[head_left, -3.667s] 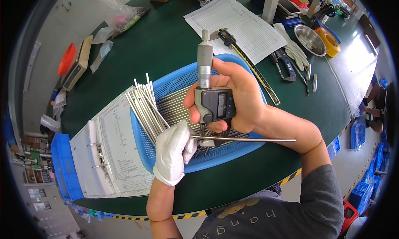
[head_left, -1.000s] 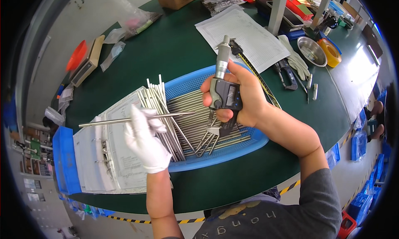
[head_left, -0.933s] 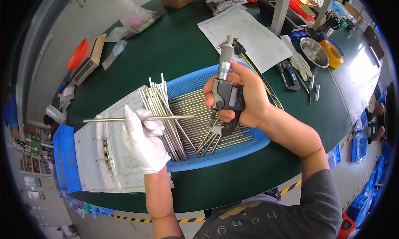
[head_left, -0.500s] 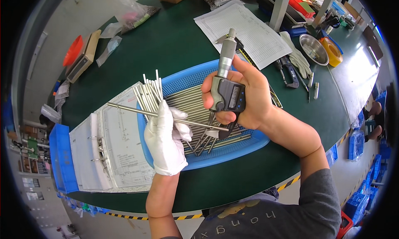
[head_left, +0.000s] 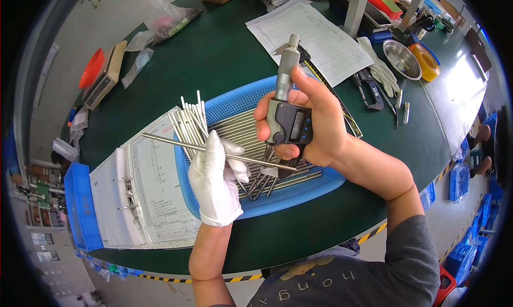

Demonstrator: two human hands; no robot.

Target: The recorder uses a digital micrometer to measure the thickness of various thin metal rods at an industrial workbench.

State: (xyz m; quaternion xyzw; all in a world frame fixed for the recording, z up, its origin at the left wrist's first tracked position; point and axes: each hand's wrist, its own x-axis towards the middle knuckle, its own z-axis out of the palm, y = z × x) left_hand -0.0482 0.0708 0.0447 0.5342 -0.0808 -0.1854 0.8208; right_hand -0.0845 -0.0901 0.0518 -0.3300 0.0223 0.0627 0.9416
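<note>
My left hand (head_left: pixel 216 181), in a white glove, is closed on a long thin metal rod (head_left: pixel 176 141) that slants down to the right. My bare right hand (head_left: pixel 323 120) grips a digital micrometer (head_left: pixel 288 120), its thimble pointing up and my thumb beside it. The rod's right end lies at the lower part of the micrometer frame; whether the jaws touch it, I cannot tell. Beneath both hands is a blue perforated basket (head_left: pixel 320 185) with many metal rods (head_left: pixel 240 126). A bundle of rods (head_left: pixel 187 120) sticks up behind my left hand; whether I hold it too is hidden.
An open ring binder (head_left: pixel 155 184) and a blue bin (head_left: pixel 83 205) are at the left. Printed sheets (head_left: pixel 320 34), a caliper (head_left: pixel 320 80), a second micrometer (head_left: pixel 368 91), a white glove (head_left: pixel 379 67) and a metal bowl (head_left: pixel 401 58) lie beyond the basket. A scale (head_left: pixel 106 75) stands far left.
The rod and my left hand have shifted slightly right. The micrometer in my right hand has moved a little left, and my thumb sits slightly farther from its thimble.
</note>
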